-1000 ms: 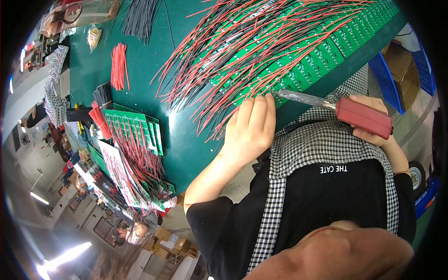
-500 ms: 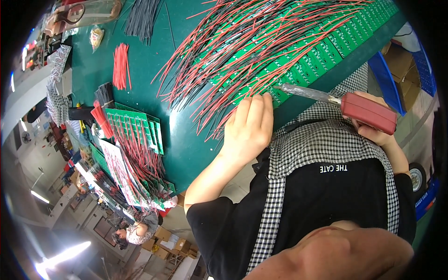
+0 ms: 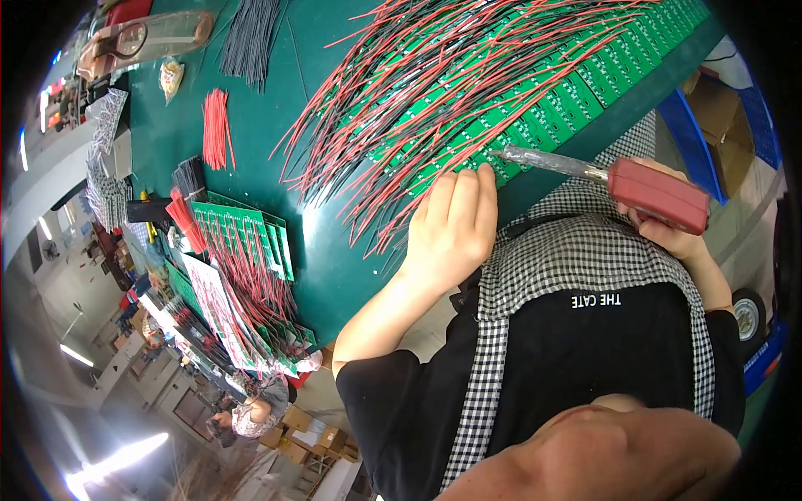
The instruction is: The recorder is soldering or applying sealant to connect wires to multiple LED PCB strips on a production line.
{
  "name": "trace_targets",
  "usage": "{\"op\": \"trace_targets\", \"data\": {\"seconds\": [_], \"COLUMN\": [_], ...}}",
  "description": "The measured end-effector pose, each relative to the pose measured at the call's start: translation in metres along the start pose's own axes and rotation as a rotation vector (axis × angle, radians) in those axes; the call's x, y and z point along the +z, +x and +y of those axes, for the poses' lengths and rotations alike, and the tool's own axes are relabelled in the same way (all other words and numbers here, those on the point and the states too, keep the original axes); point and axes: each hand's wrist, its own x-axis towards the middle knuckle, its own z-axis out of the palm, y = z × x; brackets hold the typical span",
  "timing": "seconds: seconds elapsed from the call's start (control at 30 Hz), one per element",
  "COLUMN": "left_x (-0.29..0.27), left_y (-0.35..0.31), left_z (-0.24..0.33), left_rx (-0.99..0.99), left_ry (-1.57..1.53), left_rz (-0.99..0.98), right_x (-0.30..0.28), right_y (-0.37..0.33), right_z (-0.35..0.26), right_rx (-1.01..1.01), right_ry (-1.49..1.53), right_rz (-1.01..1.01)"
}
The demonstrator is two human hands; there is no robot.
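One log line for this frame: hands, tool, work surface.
left hand: flat on wired green circuit boards | right hand: grips red-handled soldering iron, tip at board edge | green mat

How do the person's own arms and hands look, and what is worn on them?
Both hands are bare: no gloves, rings or watch show on the left hand or the right hand. The forearms are uncovered. A short black sleeve ends near the left elbow, beside a black-and-white checked apron.

A long green table [image 3: 334,275] ran through a bright workshop. Blue crates [image 3: 693,142] stood beside it, cardboard boxes [image 3: 305,434] sat on the floor, and ceiling lamps [image 3: 117,459] glared.
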Motion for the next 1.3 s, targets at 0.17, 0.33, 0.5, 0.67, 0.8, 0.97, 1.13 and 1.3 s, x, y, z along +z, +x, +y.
{"op": "trace_targets", "data": {"seconds": [0.17,0.33,0.5,0.67,0.8,0.97,1.13,1.3], "left_x": [-0.001,0.001,0.002,0.0,-0.002,-0.003,-0.001,0.003], "left_y": [0.001,0.003,0.003,0.004,0.004,0.004,0.007,0.014], "left_z": [0.001,0.001,-0.004,-0.003,0.0,0.001,0.003,0.003], "left_rx": [-0.017,-0.027,0.055,0.068,0.026,-0.015,-0.086,-0.036], "left_ry": [-0.007,-0.006,0.06,0.071,0.054,0.043,-0.016,-0.032], "left_rz": [-0.041,-0.037,-0.007,-0.02,-0.056,-0.08,0.011,0.039], "right_x": [0.0,-0.005,-0.005,-0.008,-0.009,-0.007,-0.011,-0.009], "right_y": [0.001,0.003,0.005,0.01,0.003,-0.001,-0.006,-0.006], "right_z": [0.002,0.004,-0.002,-0.006,-0.001,0.004,0.007,0.001], "right_rx": [-0.107,-0.228,-0.212,-0.526,-0.5,-0.168,-0.084,-0.037], "right_ry": [-0.106,-0.276,-0.309,-0.675,-0.611,-0.169,-0.081,-0.026], "right_rz": [-0.012,-0.024,-0.053,-0.092,-0.053,-0.012,0.003,0.016]}}
